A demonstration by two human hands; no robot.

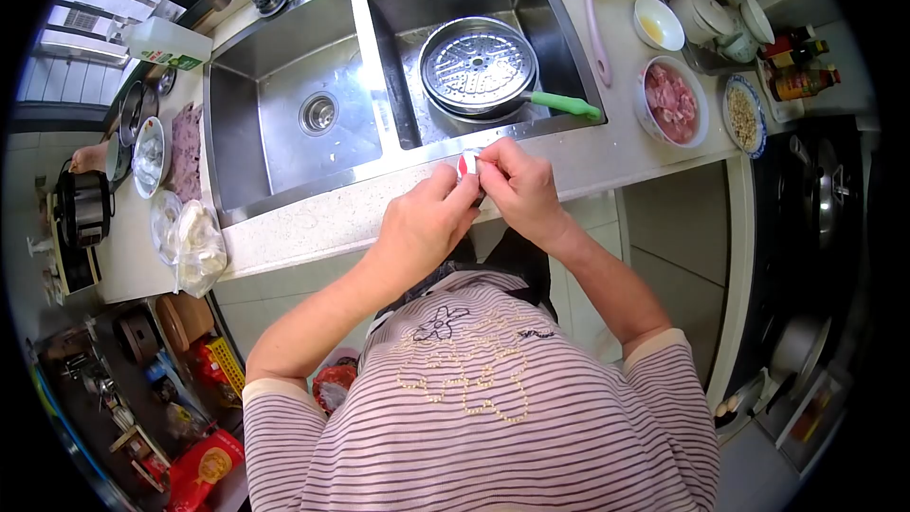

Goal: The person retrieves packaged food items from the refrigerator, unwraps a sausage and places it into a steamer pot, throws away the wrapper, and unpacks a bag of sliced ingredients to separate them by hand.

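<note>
In front of the sink's edge, my left hand [428, 223] and my right hand [521, 192] meet with fingers pinched together. Between the fingertips shows a small red-and-white object [467, 163], mostly covered by the fingers, so its kind cannot be made out. Both hands grip it from either side. Just beyond them, the right basin of the steel sink [403, 140] holds a round pan with a perforated metal steamer plate [479, 62] on top. A green handle [566, 104] sticks out from it to the right.
Right of the sink are a pink brush [595, 28], a bowl of raw meat [671, 102], a bowl of yellowish liquid [659, 23] and a plate of chopped pieces [744, 118]. To the left lie a plastic bag [200, 246], a white bowl [150, 154] and a purple cloth [187, 147].
</note>
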